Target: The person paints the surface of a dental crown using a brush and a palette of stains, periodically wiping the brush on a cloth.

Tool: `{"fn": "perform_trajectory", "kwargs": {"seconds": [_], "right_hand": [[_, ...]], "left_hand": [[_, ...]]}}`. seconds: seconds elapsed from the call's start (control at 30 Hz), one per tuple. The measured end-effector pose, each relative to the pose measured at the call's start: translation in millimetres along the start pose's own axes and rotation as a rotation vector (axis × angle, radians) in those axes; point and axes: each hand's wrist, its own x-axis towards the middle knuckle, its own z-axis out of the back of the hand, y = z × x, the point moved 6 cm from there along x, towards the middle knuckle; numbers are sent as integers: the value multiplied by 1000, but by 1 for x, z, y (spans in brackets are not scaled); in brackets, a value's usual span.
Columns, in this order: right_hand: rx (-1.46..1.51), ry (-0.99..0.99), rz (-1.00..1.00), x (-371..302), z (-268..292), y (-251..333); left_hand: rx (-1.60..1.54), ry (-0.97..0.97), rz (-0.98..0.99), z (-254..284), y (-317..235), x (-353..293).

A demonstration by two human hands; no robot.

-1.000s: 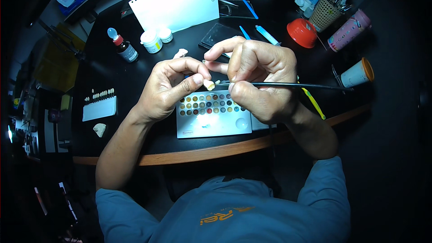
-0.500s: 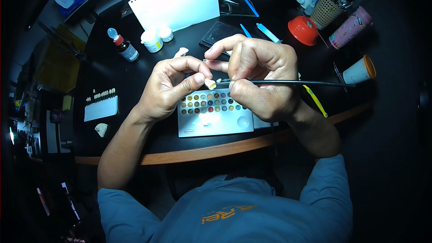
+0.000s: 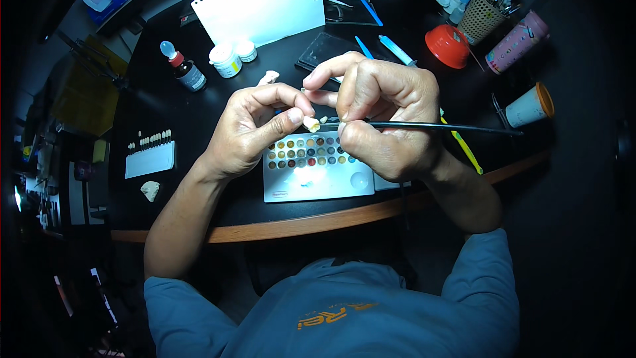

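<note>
Between the thumb and index finger of my left hand point(image 3: 248, 122) is a small cream-coloured tooth crown point(image 3: 311, 124). My right hand point(image 3: 391, 116) pinches a thin brush point(image 3: 457, 126) with a long black handle. The brush points left, and its tip is at or very near the crown; whether they touch I cannot tell. Both hands are raised over the far edge of a white palette point(image 3: 318, 190) with rows of small coloured wells. Another small pale piece point(image 3: 324, 119) shows just beyond the crown.
At left lie a tooth shade guide point(image 3: 149, 159) and a pale fan-shaped piece point(image 3: 150, 190). Farther back stand a dropper bottle point(image 3: 190, 74), white jars point(image 3: 225, 61) and a spiral pad point(image 3: 262, 3). A red bowl point(image 3: 446, 45), pink tumbler point(image 3: 518, 43), cup point(image 3: 527, 107) and yellow tool point(image 3: 466, 151) are right.
The brush handle's right end has dipped slightly and its tip has shifted a little. The crown has turned slightly in my left fingers. Both grips stay the same.
</note>
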Motion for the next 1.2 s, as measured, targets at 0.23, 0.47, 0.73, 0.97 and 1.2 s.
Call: {"fn": "perform_trajectory", "kwargs": {"seconds": [0.23,0.47,0.73,0.97,1.2], "right_hand": [[-13,11,46,1,0,3],[-48,40,50,1,0,4],[-20,33,61,0,0,3],[-11,58,70,2,-1,7],[13,50,56,2,1,5]], "left_hand": [[30,-6,4,0,0,1],[82,-18,22,2,0,-1],[80,-16,9,1,-1,0],[96,-4,7,1,-4,0],[99,13,-11,0,-5,1]]}}
